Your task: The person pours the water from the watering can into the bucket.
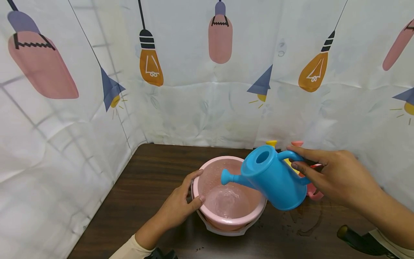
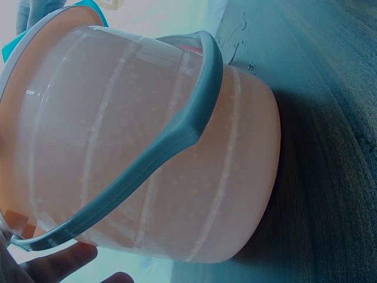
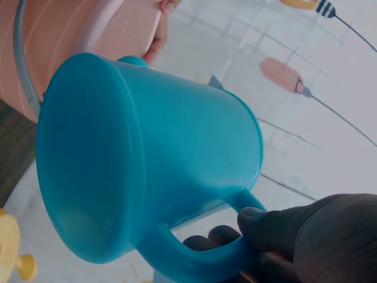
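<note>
We pour from the blue watering can [image 1: 275,180] into the pink bucket [image 1: 226,216].
Our right hand [image 1: 336,176] grips its handle, keeping the spout inside the rim; our left hand [image 1: 178,205] clasps the rim steady.

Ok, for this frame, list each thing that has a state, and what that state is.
blue watering can: tilted, spout over the bucket.
pink bucket: upright on the table, water inside, handle folded down.
left hand: grips the bucket rim.
right hand: holds the can's handle.
table: wet beside the bucket.
</note>
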`<state>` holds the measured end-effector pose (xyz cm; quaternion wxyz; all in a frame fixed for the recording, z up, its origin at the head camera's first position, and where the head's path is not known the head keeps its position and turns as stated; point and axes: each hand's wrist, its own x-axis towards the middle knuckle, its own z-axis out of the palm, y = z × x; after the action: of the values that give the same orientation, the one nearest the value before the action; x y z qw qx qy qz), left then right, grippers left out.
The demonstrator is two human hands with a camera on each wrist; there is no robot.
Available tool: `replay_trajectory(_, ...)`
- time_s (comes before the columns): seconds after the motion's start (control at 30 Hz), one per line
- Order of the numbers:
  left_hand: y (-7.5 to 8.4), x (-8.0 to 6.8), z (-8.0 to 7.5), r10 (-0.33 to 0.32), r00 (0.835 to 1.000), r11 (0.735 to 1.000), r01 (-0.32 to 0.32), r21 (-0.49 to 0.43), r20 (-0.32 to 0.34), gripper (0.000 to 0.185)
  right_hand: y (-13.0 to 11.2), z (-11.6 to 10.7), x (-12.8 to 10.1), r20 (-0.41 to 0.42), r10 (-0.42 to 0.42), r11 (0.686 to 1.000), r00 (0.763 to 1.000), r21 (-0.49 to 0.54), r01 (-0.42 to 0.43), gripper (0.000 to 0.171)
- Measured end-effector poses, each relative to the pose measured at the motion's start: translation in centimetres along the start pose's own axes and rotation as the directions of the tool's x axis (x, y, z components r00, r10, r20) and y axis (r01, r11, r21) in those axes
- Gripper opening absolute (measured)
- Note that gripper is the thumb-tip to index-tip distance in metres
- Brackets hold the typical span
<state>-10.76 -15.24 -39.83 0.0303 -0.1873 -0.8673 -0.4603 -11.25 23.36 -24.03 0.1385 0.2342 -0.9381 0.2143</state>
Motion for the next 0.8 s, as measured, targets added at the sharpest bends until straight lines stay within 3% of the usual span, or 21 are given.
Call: replay_trajectory(0.8, 0.05, -0.05, 0.02, -0.003, 1.0, 1.0, 0.003, 0.01, -0.005, 0.069, 0.52, 0.23, 0.13, -0.074, -0.074, 0.994, 0.994, -0.09, 0.067, 0.053)
